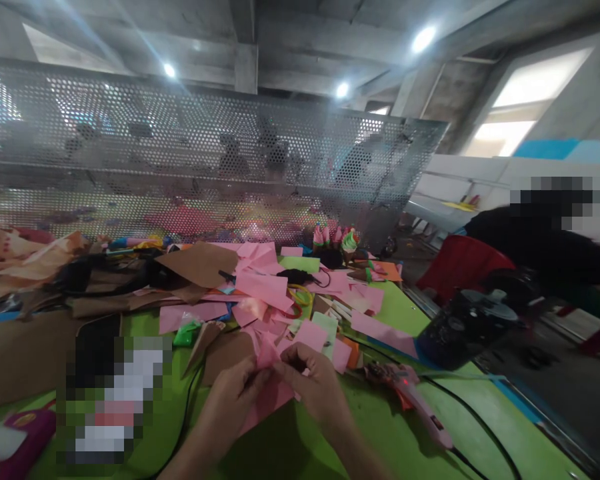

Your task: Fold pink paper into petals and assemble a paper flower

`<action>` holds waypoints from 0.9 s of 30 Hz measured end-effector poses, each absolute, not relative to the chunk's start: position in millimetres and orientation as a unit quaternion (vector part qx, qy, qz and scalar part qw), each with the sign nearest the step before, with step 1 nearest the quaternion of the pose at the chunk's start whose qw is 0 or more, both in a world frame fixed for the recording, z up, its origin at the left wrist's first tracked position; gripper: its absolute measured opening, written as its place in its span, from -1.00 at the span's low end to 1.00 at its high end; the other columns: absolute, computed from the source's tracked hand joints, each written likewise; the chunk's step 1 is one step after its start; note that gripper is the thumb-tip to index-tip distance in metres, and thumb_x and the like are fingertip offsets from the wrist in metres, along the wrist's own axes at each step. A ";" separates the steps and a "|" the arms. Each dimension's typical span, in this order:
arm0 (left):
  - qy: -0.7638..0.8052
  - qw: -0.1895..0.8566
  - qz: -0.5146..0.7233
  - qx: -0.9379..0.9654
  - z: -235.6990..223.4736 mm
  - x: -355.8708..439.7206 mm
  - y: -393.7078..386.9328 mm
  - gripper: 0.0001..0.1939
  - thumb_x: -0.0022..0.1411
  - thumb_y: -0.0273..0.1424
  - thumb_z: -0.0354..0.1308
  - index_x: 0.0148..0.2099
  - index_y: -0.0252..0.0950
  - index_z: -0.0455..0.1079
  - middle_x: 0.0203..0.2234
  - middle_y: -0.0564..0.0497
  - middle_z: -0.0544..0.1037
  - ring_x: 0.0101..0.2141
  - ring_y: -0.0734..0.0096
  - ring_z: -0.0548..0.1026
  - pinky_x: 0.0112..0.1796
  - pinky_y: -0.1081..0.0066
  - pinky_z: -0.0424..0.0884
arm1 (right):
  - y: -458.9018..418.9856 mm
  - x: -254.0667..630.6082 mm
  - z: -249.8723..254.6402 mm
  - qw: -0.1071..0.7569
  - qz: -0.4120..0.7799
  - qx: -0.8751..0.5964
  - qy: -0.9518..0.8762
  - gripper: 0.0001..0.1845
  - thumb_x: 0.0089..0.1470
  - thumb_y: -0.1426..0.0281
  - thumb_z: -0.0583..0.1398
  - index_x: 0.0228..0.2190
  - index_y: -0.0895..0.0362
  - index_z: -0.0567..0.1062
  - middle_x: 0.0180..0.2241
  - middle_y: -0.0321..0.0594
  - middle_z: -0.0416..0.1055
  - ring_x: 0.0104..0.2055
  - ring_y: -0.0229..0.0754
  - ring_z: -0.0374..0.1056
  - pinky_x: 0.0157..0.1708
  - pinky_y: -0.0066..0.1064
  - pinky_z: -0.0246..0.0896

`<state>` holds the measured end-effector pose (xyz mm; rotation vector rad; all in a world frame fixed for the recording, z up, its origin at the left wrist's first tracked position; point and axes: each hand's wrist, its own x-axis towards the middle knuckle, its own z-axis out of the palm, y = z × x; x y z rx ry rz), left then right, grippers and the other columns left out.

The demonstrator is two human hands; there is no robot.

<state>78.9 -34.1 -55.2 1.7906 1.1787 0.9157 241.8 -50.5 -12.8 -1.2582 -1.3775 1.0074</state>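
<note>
Over a green table [373, 433], pink paper [267, 353] is pinched by both the left hand [235, 387] and right hand [314, 380], and, likely light, soft and easily creased, should be gripped gently by its edges.

Lighting dim; ceiling lamps [424, 39] glaring; far-right window [543, 80] overexposed; soft shadow on near green tabletop [380, 427]; perforated screen [205, 147] hazy; edges stretched.

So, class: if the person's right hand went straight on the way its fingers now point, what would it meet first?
Most likely the pink paper directly before the right hand, with the left hand just past it, though depth is unclear.
</note>
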 end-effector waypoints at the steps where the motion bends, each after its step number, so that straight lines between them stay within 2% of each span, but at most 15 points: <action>1: 0.467 0.388 0.353 0.712 -55.5 79.0 -34.2 -0.78 0.24 -0.35 0.01 -0.40 -0.27 0.39 -0.52 0.04 0.53 -0.46 0.33 0.42 -0.43 0.44 0.17 | -50.8 241.5 -11.8 0.496 0.404 -0.513 -0.572 -0.78 -0.08 0.28 0.31 -0.51 0.15 0.43 -0.54 -0.35 0.27 -0.45 -0.26 0.15 -0.43 -0.45 0.06; 5: 0.447 0.402 0.320 0.732 -54.0 80.4 -36.0 -0.82 0.16 -0.47 0.00 -0.38 -0.26 0.42 -0.46 0.03 0.57 -0.43 0.33 0.46 -0.40 0.45 0.18 | -52.9 240.5 -8.7 0.503 0.393 -0.525 -0.563 -0.76 -0.10 0.29 0.32 -0.56 0.15 0.39 -0.54 -0.35 0.28 -0.45 -0.26 0.16 -0.43 -0.46 0.06; 12: 0.449 0.417 0.303 0.730 -47.4 80.1 -37.2 -0.79 0.21 -0.37 0.00 -0.38 -0.25 0.44 -0.47 0.03 0.57 -0.41 0.30 0.45 -0.39 0.43 0.20 | -51.4 241.3 -11.2 0.506 0.408 -0.526 -0.549 -0.75 -0.09 0.27 0.30 -0.58 0.16 0.39 -0.58 -0.36 0.26 -0.49 -0.28 0.13 -0.48 -0.46 0.02; 16: 0.442 0.428 0.289 0.733 -47.1 80.1 -38.2 -0.77 0.25 -0.32 -0.02 -0.38 -0.26 0.40 -0.46 0.02 0.56 -0.41 0.31 0.45 -0.40 0.43 0.19 | -50.3 241.9 -10.9 0.508 0.418 -0.500 -0.563 -0.75 -0.06 0.25 0.30 -0.53 0.16 0.42 -0.55 -0.36 0.24 -0.48 -0.30 0.10 -0.47 -0.47 0.00; 20: 0.426 0.435 0.273 0.745 -46.4 81.0 -41.4 -0.77 0.26 -0.34 -0.03 -0.42 -0.25 0.35 -0.46 0.03 0.56 -0.42 0.34 0.43 -0.41 0.43 0.15 | -51.3 242.3 -10.3 0.526 0.414 -0.502 -0.548 -0.78 -0.01 0.27 0.26 -0.52 0.14 0.41 -0.57 -0.38 0.21 -0.50 -0.30 0.08 -0.48 -0.46 -0.02; 23: 0.419 0.432 0.266 0.753 -47.0 80.9 -42.3 -0.76 0.26 -0.37 -0.04 -0.46 -0.24 0.29 -0.50 0.05 0.53 -0.45 0.36 0.41 -0.42 0.43 0.12 | -52.1 242.3 -10.3 0.543 0.409 -0.496 -0.540 -0.79 0.02 0.29 0.23 -0.54 0.14 0.41 -0.57 -0.37 0.21 -0.48 -0.28 0.10 -0.45 -0.46 0.00; 27: 0.423 0.438 0.281 0.742 -48.3 79.3 -38.9 -0.76 0.25 -0.31 -0.01 -0.46 -0.24 0.28 -0.52 0.07 0.48 -0.45 0.36 0.37 -0.42 0.43 0.12 | -50.7 243.2 -11.3 0.543 0.429 -0.474 -0.544 -0.74 0.11 0.23 0.18 -0.50 0.14 0.42 -0.51 -0.34 0.25 -0.41 -0.25 0.15 -0.39 -0.45 0.05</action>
